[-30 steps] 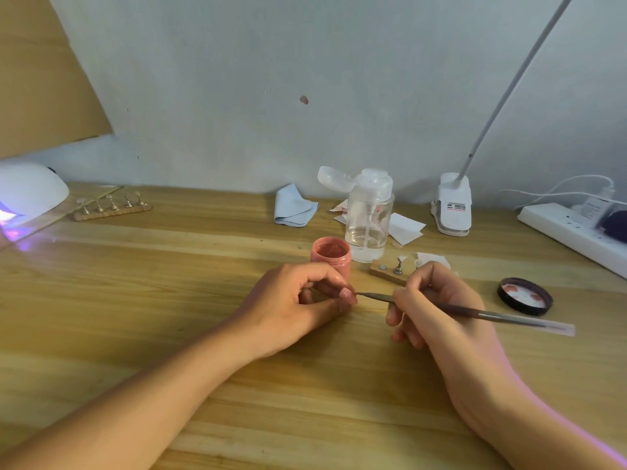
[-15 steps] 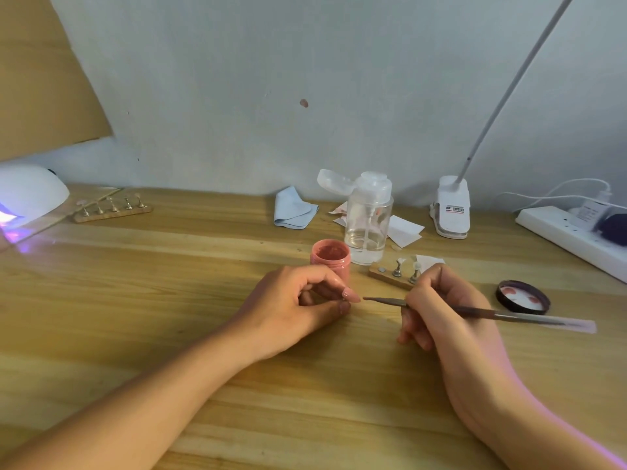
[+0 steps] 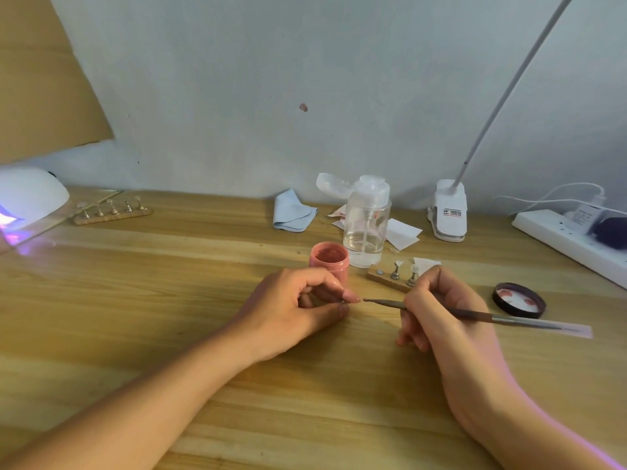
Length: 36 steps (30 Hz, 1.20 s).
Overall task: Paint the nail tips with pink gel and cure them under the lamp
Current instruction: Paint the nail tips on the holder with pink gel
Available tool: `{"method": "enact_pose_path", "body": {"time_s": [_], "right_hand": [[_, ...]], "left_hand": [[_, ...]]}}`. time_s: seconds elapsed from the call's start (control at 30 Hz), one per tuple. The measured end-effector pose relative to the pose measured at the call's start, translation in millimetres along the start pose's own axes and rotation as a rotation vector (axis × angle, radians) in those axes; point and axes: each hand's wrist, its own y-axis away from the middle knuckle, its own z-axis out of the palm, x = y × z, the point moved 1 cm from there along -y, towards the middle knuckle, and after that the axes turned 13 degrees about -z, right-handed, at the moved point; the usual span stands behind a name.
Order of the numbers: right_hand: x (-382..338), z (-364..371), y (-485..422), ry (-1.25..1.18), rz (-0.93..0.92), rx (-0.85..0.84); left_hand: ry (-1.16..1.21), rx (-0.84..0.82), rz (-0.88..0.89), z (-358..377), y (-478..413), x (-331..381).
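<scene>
Left hand (image 3: 291, 313) pinches nail tip (image 3: 351, 297); right hand (image 3: 441, 310) holds brush (image 3: 475, 313).

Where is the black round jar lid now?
Head view: the black round jar lid lies on the wooden table, right of the right hand, just beyond the brush handle, near the white power strip.

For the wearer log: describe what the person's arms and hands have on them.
Both forearms are bare to the frame's edge: no sleeves show. The left hand and right hand carry no visible rings, and neither wrist has a watch or bracelet.
</scene>
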Motion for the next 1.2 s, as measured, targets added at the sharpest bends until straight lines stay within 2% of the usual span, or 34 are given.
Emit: {"method": "enact_pose_path", "body": {"time_s": [0.13,0.4,0.87,1.2], "right_hand": [[-1.5,-1.9,0.5,-0.014,-0.022,0.02],[-3.0,0.0,4.5,-0.031,-0.054,-0.109],[-6.1,4.5,2.8,-0.028,0.012,-0.181],[-4.9,1.4,3.8,-0.009,-0.008,-0.125]], "left_hand": [[-0.006,0.008,-0.016,0.7,-1.0,-0.9],[0.026,-0.018,-0.015,1.7,-0.7,-0.3],[0.035,-0.009,-0.019,1.4,-0.5,2.0],[-0.006,-0.007,-0.018,1.1,2.7,8.6]]}}
